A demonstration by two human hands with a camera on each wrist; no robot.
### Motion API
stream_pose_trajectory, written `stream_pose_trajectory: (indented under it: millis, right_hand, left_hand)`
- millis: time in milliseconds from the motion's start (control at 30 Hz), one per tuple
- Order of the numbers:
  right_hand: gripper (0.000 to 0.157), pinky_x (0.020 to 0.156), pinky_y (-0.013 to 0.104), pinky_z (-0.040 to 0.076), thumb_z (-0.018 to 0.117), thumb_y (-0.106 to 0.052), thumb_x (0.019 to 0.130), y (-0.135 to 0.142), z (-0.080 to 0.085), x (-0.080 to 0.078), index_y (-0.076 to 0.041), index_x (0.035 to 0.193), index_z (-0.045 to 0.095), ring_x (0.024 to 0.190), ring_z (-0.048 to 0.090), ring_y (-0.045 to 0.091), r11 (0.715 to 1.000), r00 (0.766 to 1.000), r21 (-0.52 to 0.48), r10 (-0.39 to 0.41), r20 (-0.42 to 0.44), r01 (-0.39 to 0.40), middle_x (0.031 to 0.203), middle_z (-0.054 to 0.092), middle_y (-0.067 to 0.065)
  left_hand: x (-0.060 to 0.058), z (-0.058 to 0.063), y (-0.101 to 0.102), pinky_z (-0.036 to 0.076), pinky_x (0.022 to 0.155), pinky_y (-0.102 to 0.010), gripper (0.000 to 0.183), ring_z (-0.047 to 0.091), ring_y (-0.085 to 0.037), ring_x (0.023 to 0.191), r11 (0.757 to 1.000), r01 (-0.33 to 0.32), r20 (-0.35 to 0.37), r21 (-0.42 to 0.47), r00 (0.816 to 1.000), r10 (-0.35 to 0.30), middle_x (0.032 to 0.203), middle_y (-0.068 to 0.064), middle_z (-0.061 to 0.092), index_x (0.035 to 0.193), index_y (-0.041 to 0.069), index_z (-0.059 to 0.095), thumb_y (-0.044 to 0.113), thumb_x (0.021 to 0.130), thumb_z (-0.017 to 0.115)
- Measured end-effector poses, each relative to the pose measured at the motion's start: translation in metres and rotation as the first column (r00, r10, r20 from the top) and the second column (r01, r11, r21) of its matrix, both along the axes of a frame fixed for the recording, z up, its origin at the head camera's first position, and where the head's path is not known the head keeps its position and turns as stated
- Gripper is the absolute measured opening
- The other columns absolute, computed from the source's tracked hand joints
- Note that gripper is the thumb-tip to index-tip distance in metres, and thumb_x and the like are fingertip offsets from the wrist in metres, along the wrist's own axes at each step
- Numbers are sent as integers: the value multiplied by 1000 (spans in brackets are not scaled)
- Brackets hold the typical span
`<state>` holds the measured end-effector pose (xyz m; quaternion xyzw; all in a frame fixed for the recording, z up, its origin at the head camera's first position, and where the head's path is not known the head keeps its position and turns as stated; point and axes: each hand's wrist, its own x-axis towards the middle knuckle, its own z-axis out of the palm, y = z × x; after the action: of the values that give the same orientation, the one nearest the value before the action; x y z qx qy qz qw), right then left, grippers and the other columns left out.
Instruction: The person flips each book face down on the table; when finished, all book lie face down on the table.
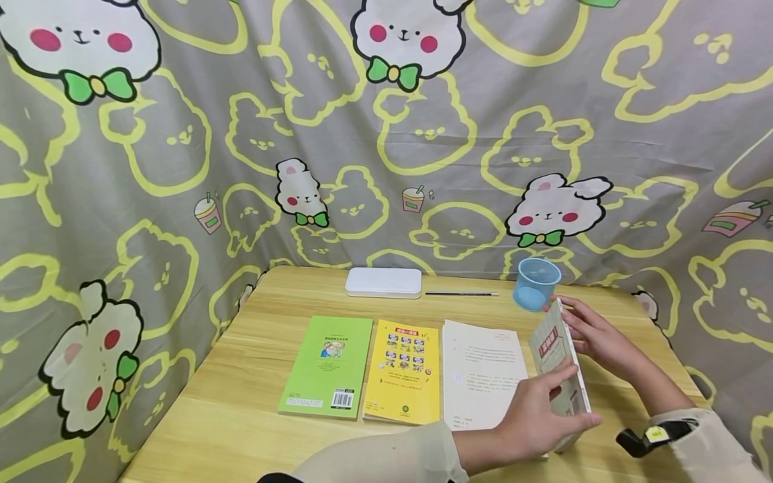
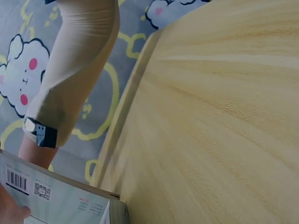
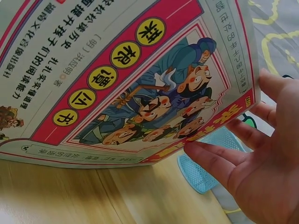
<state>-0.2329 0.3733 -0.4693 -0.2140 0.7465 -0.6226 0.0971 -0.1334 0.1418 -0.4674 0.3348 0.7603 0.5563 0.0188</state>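
Observation:
A pale-green book (image 1: 557, 355) stands on edge, tilted, at the right of the table. My left hand (image 1: 534, 412) grips its near side, with the thumb across the edge; only a bit of that hand (image 2: 10, 210) shows beside the barcode in the left wrist view. My right hand (image 1: 604, 342) holds the far edge. From the right wrist, the illustrated front cover (image 3: 154, 98) is visible, with fingers (image 3: 212, 158) along the book's edge. Left of it lie a white sheet-like booklet (image 1: 480, 369), a yellow book (image 1: 403, 372) and a green book (image 1: 326, 369) in a row.
Along the table's back are a white case (image 1: 383, 282), a dark pencil (image 1: 461, 293) and a blue mesh cup (image 1: 536, 285). The cup stands just beyond the held book. A patterned grey curtain (image 1: 362, 134) encloses the wooden table (image 1: 241, 376).

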Motion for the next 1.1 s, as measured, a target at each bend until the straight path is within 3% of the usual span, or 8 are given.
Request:
stream_pose_trajectory:
  millis: [167, 367, 467, 633, 867, 1100]
  right_hand:
    - [51, 89, 28, 58, 31, -18, 114, 0, 1, 1, -29, 163, 23, 123, 58, -3, 1000, 999, 6, -8, 41, 8, 144, 49, -21]
    - [56, 90, 32, 60, 36, -16, 113, 5, 1, 3, -26, 165, 18, 122, 60, 0, 1000, 996, 13, -24, 81, 23, 143, 48, -14]
    - [54, 90, 33, 60, 35, -16, 113, 9, 0, 3, -27, 164, 21, 120, 62, 3, 1000, 997, 5, -18, 77, 17, 142, 50, -14]
    - [51, 89, 33, 61, 32, -12, 113, 16, -2, 2, -29, 162, 26, 120, 64, 7, 999, 998, -52, 19, 66, -15, 142, 53, -19]
    - [52, 89, 33, 61, 31, -10, 113, 21, -3, 2, -29, 162, 27, 122, 63, 6, 995, 996, -93, 47, 75, -40, 143, 52, -24]
    - [56, 90, 32, 60, 32, -10, 113, 28, 1, 7, -24, 166, 18, 124, 60, 1, 998, 995, -46, 42, 92, -38, 147, 48, -28]
  left_hand:
    - [-1, -2, 0, 44, 95, -5, 68, 44, -5, 139, 1000, -3, -37, -27, 999, 2, 159, 2, 44, 150, 5, 53, 27, 92, 80]
    - [-2, -7, 1, 45, 94, -6, 74, 43, -4, 139, 999, 0, -53, -38, 999, -2, 161, 4, 42, 153, 8, 48, 30, 91, 81]
    - [-2, -12, 2, 46, 99, -12, 83, 44, -6, 139, 992, -28, -80, -122, 997, 18, 161, 2, 41, 155, 11, 45, 36, 87, 84]
    - [-5, -24, 2, 43, 110, -24, 98, 41, -14, 144, 952, -47, -127, -303, 992, 8, 164, -6, 36, 160, 19, 37, 41, 80, 89]
    - [-14, -38, 2, 46, 106, -25, 115, 43, -21, 144, 911, 13, -74, -411, 996, -48, 167, -12, 25, 164, 36, 17, 37, 77, 93]
    - [-14, -41, 6, 42, 109, -22, 112, 39, -14, 146, 856, -6, -80, -517, 996, -41, 168, -3, 27, 165, 27, 21, 48, 79, 89]
